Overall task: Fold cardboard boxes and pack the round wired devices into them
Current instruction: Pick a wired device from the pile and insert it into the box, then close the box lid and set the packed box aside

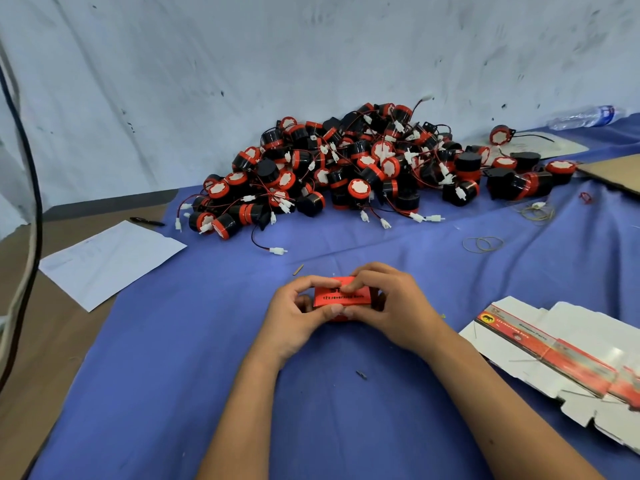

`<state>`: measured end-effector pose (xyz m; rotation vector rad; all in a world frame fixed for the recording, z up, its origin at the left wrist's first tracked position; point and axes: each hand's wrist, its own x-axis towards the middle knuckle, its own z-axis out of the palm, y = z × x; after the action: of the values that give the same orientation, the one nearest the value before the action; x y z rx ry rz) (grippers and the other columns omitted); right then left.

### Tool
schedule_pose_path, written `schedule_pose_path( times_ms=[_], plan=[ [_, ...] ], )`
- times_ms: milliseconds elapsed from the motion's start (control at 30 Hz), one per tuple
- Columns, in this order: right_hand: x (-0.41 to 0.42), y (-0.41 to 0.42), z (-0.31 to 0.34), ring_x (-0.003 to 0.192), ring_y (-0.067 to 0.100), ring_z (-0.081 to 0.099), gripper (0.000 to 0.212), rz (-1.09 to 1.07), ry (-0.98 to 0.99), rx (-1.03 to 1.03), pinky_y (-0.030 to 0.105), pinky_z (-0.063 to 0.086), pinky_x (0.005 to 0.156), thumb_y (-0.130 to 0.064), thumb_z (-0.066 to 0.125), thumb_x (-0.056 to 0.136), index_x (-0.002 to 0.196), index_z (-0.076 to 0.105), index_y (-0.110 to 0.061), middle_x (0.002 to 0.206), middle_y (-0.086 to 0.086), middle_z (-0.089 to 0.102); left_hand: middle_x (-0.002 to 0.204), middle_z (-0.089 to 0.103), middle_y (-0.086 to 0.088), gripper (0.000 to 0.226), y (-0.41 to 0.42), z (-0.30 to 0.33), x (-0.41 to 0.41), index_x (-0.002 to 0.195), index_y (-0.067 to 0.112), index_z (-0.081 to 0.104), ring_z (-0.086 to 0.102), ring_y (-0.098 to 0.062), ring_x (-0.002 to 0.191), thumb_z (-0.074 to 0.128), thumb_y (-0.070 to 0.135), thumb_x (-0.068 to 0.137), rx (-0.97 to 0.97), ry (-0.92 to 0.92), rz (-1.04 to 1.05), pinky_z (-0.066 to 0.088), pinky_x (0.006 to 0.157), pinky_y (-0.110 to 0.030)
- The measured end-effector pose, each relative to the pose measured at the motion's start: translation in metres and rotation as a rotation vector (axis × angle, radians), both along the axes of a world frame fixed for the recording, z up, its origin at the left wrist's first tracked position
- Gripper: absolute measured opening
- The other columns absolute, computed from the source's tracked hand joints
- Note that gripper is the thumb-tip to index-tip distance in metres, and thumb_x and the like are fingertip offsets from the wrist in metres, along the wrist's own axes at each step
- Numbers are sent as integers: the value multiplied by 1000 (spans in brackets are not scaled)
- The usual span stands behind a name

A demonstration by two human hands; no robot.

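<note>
At lower centre, both hands, left (298, 306) and right (388, 303), pinch one small red box (341, 297) from its ends, fingers curled over its top, probably closing it. Devices (346, 168), too many to count, heap behind; flat box blanks (554, 344) wait lower right on the tabletop (207, 341).

The small box (341, 299) at centre is red-orange with black lettering. At twelve o'clock, the heaped devices (363, 168) are black with red rims, white faces, and red-and-black wires. At four o'clock, flat cartons (561, 351) are white with red printed bands, all on a blue cloth (173, 375).
</note>
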<state>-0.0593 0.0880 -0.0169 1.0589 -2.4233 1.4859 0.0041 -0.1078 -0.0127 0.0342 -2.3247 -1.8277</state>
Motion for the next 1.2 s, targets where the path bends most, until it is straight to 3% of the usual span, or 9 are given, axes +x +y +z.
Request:
schedule_pose_path(
  times_ms=[167, 267, 367, 433, 533, 667, 833, 1067, 1200],
  plan=[
    [1, 0, -1, 89, 3, 61, 25, -27, 122, 82, 33, 55, 75, -28, 84, 84, 105, 71, -28, 115, -15, 59, 108, 76, 7, 34, -3, 0, -1, 108, 34, 78, 50, -27, 65, 85, 11, 84, -59, 42, -7, 50, 63, -35],
    [0, 2, -2, 97, -1, 61, 27, -50, 189, 131, 32, 55, 81, -35, 81, 85, 110, 72, -32, 125, -17, 59, 110, 74, 6, 51, -3, 2, 1, 121, 37, 71, 59, -34, 76, 88, 13, 80, -69, -10, -44, 60, 76, -47],
    [0, 0, 2, 105, 9, 61, 23, -82, 194, 48, 29, 51, 85, -38, 71, 94, 115, 74, -29, 115, -17, 68, 118, 70, 2, 73, 0, 2, 2, 132, 33, 65, 65, -40, 89, 91, 0, 71, -108, 0, 12, 59, 90, -52],
    [2, -2, 6, 103, 13, 55, 24, -143, 192, 11, 26, 46, 85, -41, 59, 100, 115, 73, -30, 108, -20, 69, 116, 69, 3, 77, 4, 2, 2, 132, 32, 64, 64, -43, 88, 91, -3, 69, -137, 21, 45, 59, 83, -54],
    [6, -7, 5, 120, 16, 42, 26, -101, 96, 5, 20, 37, 100, -33, 50, 107, 126, 69, -34, 118, -21, 65, 112, 69, 8, 74, 7, 2, 1, 128, 35, 65, 64, -40, 84, 92, 2, 68, -161, 53, 60, 60, 80, -53],
    [9, -9, 3, 128, 12, 37, 42, -32, -2, 67, 23, 35, 110, -12, 57, 103, 134, 65, -39, 134, -16, 56, 117, 67, 8, 75, 5, 2, 0, 127, 40, 63, 68, -38, 87, 94, 7, 67, -201, 62, 102, 60, 84, -48],
    [12, -10, 6, 130, 10, 37, 43, -75, -39, 58, 26, 35, 114, -11, 59, 102, 134, 65, -39, 139, -15, 53, 118, 66, 8, 72, 6, 0, -1, 128, 35, 64, 67, -41, 91, 93, 7, 69, -197, 73, 101, 60, 84, -50],
    [15, -10, 10, 136, 13, 21, 39, -135, -14, 193, 29, 29, 116, -17, 51, 106, 137, 63, -37, 152, -10, 36, 118, 70, 9, 71, 3, -2, -1, 133, 37, 59, 52, -16, 60, 89, 11, 74, -208, 84, 112, 58, 67, -43],
    [20, -13, 7, 115, 19, 40, 31, -248, 187, 77, 28, 43, 98, -9, 64, 98, 122, 76, -26, 123, -3, 57, 107, 71, 10, 75, 6, -4, -1, 132, 40, 60, 49, -7, 56, 91, 11, 71, -296, 110, 103, 52, 62, -23]
  ],
)
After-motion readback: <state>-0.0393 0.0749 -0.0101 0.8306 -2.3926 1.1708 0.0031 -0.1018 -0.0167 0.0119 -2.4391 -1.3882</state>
